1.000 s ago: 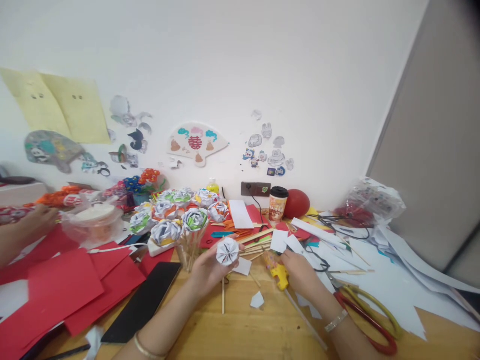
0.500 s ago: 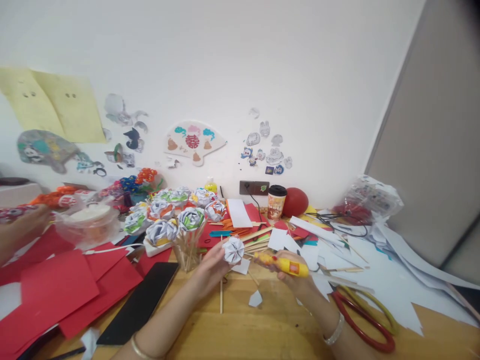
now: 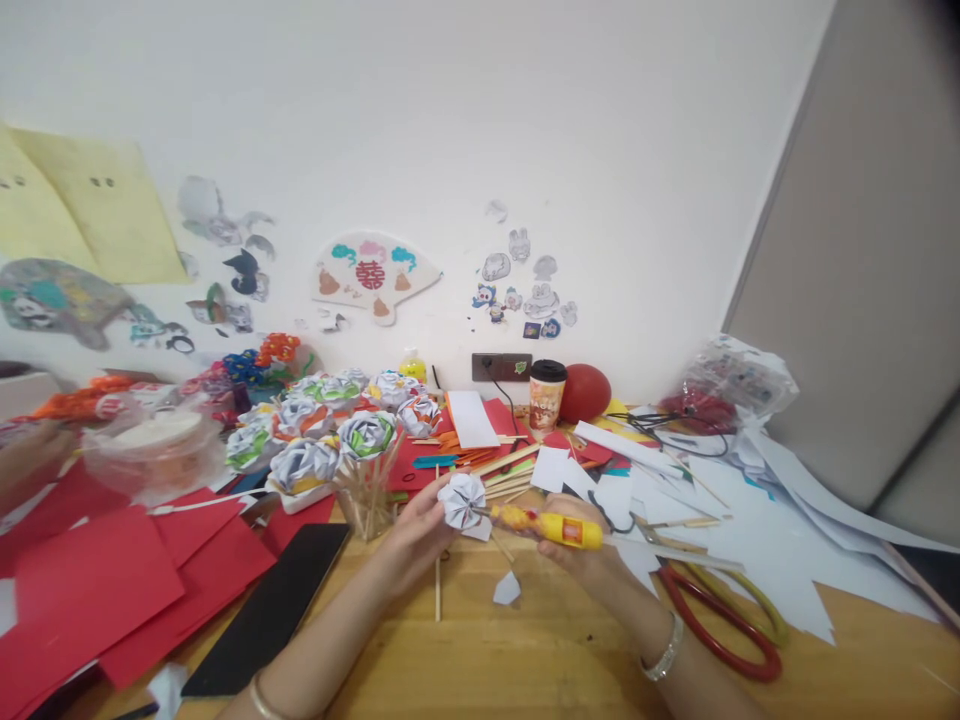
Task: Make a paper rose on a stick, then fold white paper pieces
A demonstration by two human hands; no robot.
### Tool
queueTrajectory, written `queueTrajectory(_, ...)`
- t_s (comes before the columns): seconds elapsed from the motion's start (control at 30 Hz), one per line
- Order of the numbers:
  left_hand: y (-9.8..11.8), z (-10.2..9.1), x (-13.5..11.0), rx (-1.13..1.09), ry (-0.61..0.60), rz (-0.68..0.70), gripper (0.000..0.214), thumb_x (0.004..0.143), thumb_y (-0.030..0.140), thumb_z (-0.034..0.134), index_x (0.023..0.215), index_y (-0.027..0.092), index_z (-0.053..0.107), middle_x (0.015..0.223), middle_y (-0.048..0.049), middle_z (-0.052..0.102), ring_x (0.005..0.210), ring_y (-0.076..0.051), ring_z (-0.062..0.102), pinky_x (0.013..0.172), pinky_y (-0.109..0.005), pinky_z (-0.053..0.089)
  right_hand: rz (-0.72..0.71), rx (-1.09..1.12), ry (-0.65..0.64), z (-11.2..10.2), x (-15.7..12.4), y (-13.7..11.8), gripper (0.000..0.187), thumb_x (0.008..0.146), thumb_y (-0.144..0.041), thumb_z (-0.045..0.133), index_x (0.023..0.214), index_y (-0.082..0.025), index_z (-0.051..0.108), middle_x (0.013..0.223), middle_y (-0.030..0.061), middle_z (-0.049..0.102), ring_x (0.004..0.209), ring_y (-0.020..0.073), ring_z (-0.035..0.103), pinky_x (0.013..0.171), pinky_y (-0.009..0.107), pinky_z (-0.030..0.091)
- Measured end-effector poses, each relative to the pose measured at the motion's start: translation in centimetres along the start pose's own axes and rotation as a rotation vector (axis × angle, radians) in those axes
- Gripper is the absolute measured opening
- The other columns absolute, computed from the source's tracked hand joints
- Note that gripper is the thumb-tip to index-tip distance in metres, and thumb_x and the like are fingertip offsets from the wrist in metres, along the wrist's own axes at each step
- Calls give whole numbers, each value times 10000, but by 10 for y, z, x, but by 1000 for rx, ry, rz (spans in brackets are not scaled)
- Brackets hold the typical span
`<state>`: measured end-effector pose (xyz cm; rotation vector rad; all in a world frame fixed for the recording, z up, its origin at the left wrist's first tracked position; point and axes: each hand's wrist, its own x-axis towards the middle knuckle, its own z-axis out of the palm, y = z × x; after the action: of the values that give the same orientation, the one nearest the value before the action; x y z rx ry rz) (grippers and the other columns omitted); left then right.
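My left hand (image 3: 416, 535) is closed around a white folded paper flower (image 3: 462, 501), its pleated underside facing right. A thin wooden stick (image 3: 438, 595) shows above and below this hand; I cannot tell whether it is held. My right hand (image 3: 577, 555) grips a yellow hot glue gun (image 3: 571, 531), with a pale glue stick (image 3: 675, 553) trailing from its back. The gun's nozzle points left and reaches the flower's underside. Below the hands, a small white paper scrap (image 3: 507, 589) lies on the wooden table (image 3: 480, 665).
Finished paper flowers (image 3: 366, 434) stand in a clear cup (image 3: 367, 505) at left. Red paper sheets (image 3: 97, 610) and a black flat slab (image 3: 270, 610) lie left. Large scissors (image 3: 720, 625), white paper (image 3: 750, 520) and a lidded coffee cup (image 3: 547, 395) are right. Another person's hand (image 3: 34, 455) is far left.
My right hand has brought the glue gun leftward, so its nozzle is now at the paper flower's underside. The whole view has shifted slightly. The left hand still holds the flower.
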<state>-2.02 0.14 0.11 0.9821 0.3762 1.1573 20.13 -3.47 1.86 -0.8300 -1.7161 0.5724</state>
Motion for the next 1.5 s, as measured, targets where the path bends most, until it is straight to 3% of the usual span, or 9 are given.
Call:
queueTrajectory(0.43,0,-3,1,16,6,5,453,662,322,758,1085,220,632,1113,-86,640,1076,-284,550,913,-360,407,-47,-304,23,-3,-3,-7,518,717,-647,528,502,-203,369,513,-42,388,463,104,329,431,238,242)
queueTrajectory(0.83,-3,-8,2,47,15,10,469,672,343,749,1104,224,611,1153,-83,621,1117,-287,525,925,-359,402,-77,-436,39,-1,-3,-2,561,734,-696,451,504,-189,387,502,-48,372,451,88,309,423,215,225)
queueTrajectory(1.13,0,2,3,119,73,32,491,667,333,755,1120,220,600,1158,-103,620,1030,-281,584,827,-328,462,-275,-573,42,-4,0,-10,568,845,-650,330,585,-181,518,518,-30,431,450,94,332,449,226,243)
queueTrajectory(1.33,2,7,2,140,182,92,477,671,322,752,1111,206,609,1156,-106,625,1025,-261,592,852,-304,449,-447,-839,67,-14,1,9,470,877,-540,406,602,-177,523,539,-2,469,516,120,408,498,242,262)
queueTrajectory(1.4,2,8,1,136,182,93,466,683,330,741,1112,202,609,1162,-109,622,1027,-261,592,854,-308,449,-381,-968,48,-17,4,19,375,882,-425,458,609,-177,529,571,18,494,559,141,427,524,258,267)
queueTrajectory(1.5,4,9,1,123,177,87,450,684,325,741,1095,192,617,1156,-110,625,1015,-258,599,846,-306,455,-84,-1158,-40,-19,8,34,146,836,-177,503,713,-152,580,723,75,566,718,194,475,601,281,301)
